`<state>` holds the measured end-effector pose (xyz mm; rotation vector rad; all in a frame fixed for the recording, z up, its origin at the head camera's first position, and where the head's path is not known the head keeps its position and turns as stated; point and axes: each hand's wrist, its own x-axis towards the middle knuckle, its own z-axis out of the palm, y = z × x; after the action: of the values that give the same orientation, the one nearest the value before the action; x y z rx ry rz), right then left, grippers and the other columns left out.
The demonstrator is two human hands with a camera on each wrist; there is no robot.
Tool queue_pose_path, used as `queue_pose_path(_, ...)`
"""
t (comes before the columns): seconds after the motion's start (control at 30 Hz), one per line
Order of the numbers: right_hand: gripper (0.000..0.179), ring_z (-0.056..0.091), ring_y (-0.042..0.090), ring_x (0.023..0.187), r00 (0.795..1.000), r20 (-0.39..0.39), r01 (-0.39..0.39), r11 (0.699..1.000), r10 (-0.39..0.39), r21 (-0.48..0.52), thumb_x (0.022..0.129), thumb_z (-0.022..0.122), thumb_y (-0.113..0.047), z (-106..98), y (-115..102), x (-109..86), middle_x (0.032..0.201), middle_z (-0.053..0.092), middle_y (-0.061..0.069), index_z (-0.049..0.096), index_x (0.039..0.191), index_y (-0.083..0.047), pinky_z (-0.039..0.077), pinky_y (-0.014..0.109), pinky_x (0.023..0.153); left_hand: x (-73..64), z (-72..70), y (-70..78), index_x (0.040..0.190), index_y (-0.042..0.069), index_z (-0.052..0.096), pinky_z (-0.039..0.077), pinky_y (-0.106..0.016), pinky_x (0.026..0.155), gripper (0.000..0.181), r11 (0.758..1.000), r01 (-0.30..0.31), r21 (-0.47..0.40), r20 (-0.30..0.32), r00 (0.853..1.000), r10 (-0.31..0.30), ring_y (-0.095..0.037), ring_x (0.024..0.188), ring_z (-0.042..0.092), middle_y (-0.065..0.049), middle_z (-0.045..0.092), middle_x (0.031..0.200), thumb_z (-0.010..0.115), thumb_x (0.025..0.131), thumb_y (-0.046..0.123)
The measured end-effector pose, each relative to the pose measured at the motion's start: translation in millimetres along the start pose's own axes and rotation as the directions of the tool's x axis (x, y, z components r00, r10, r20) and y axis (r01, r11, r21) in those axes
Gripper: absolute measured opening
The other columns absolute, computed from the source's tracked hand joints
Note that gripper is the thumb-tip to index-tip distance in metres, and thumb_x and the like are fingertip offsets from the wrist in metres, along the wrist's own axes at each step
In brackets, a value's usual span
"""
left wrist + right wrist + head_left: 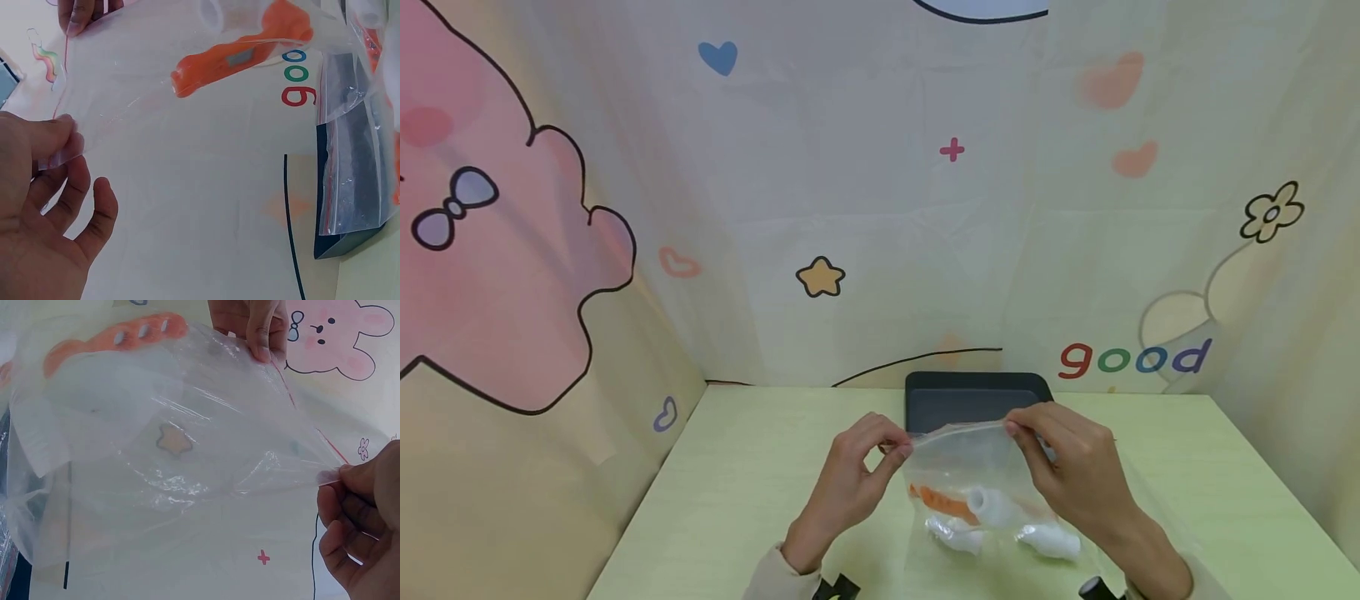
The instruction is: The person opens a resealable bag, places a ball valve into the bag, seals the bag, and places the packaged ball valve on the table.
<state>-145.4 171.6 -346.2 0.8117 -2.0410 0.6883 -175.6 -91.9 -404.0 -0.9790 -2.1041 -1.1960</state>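
A clear zip-lock bag (958,460) hangs between both hands, its zip edge stretched across the top. My left hand (850,475) pinches the left end of that edge between thumb and index finger; in the left wrist view its other fingers (105,206) are spread apart. At the opposite end, my right hand (1078,467) pinches the zip edge with thumb and forefinger. Low inside the bag lie an orange plastic piece with slots (140,330) and a white hollow piece (988,506). What these pieces are, I cannot tell.
Two white pieces in clear plastic, one on the left (955,535) and one on the right (1049,542), lie on the pale green table (730,500) below the bag. Behind the hands stands a dark tray (977,392). A printed curtain (880,192) hangs behind the table.
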Motion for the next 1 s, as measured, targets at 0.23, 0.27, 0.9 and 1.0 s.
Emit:
queue_pose_path(0.23, 0.037, 0.053, 0.006, 0.062, 1.000, -0.008, -0.002, 1.000, 0.002, 0.001, 0.102, 0.051, -0.034, 0.0, -1.3, 1.9, 0.075, 0.068, 0.000, 0.070, 0.085, -0.007, 0.043, 0.012, 0.056, 1.0, 3.7, 4.1, 0.098, 0.016, 0.067, 0.051, -0.024, 0.073, 0.007, 0.997, 0.053, -0.048, 0.018, 0.998, -0.052, -0.008, 0.084, 0.059, 0.004, 0.066, 0.092, 0.061, 0.098, 0.021)
queue_pose_path(0.27, 0.035, 0.053, 0.006, 0.062, 1.000, -0.009, 0.001, 1.000, -0.001, 0.003, 0.101, 0.053, -0.032, 0.4, -1.4, 1.8, 0.075, 0.068, 0.000, 0.070, 0.085, -0.007, 0.043, 0.012, 0.057, 1.6, 4.3, 4.7, 0.099, 0.017, 0.067, 0.052, -0.024, 0.074, 0.006, 0.998, 0.047, -0.049, 0.018, 0.999, -0.047, -0.009, 0.085, 0.059, 0.003, 0.066, 0.093, 0.062, 0.097, 0.020)
queue_pose_path(0.9, 0.034, 0.053, 0.006, 0.061, 0.998, -0.044, 0.040, 0.999, -0.040, 0.012, 0.101, 0.053, -0.032, 3.4, -2.2, 1.0, 0.076, 0.069, 0.000, 0.071, 0.085, -0.007, 0.042, 0.016, 0.055, -3.8, -4.1, 2.8, 0.095, 0.018, 0.069, 0.050, -0.020, 0.066, 0.005, 0.993, 0.118, -0.017, -0.001, 0.993, -0.118, -0.004, 0.076, 0.056, 0.007, 0.066, 0.087, 0.066, 0.094, 0.021)
queue_pose_path(1.0, 0.033, 0.053, 0.006, 0.061, 0.997, -0.059, 0.054, 0.998, -0.052, 0.026, 0.101, 0.054, -0.032, 5.4, -2.5, 1.3, 0.075, 0.069, 0.000, 0.071, 0.085, -0.007, 0.042, 0.015, 0.055, -5.5, -6.6, 0.1, 0.093, 0.017, 0.069, 0.049, -0.020, 0.064, 0.005, 0.995, 0.098, -0.017, -0.025, 0.995, -0.098, -0.004, 0.074, 0.056, 0.005, 0.065, 0.084, 0.065, 0.095, 0.020)
